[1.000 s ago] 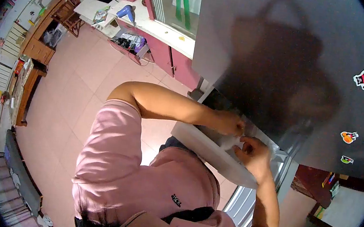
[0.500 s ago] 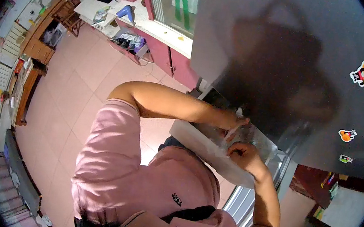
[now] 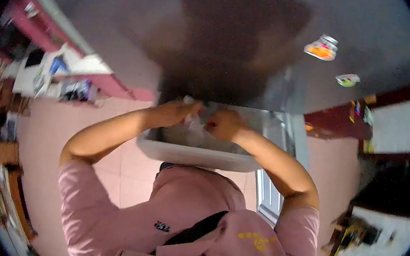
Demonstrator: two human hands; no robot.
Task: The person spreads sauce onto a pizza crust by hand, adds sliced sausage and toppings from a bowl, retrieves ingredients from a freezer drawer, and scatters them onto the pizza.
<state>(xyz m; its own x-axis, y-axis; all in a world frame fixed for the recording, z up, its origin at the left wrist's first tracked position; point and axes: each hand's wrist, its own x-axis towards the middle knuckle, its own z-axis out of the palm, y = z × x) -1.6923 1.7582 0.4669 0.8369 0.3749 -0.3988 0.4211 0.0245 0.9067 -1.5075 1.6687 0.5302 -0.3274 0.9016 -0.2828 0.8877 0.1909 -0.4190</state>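
Clerk: Risks, first entry?

Me: Item, one pale film (image 3: pixel 192 128), crumpled, plastic by its look, low over the open drawer (image 3: pixel 196 156). It could have torn, had both sides pulled against each other, or dropped back among the drawer's contents, had the pinch been loose.

Clerk: Second entry?

Me: Item, one dark panel (image 3: pixel 234 45), rising just beyond the drawer. Knuckles could have knocked it on a quick upward lift, since the space there was tight. Item, the drawer itself, standing out towards my shirt (image 3: pixel 198 188); a lean forward could have shoved it inward, against my wrists.

Clerk: Left hand (image 3: pixel 173 114)?

Me: Nearly closed, fingers bent, with film between them; a pale end poked out above and more hung below. Held over the drawer's left part, palm not visible.

Clerk: Right hand (image 3: pixel 228 125)?

Me: Curled, back upward, fingertips turned towards the left and just beside the film. Whether it gripped any — I could not tell; blur and shadow covered the fingertips.

Clerk: Place of the film, for the record?

Me: Between my two hands, behind the drawer's pale front wall. Other contents beneath: too dim to list.

Clerk: Fittings?

Me: One orange sticker (image 3: pixel 321 49), on the panel, upper right.
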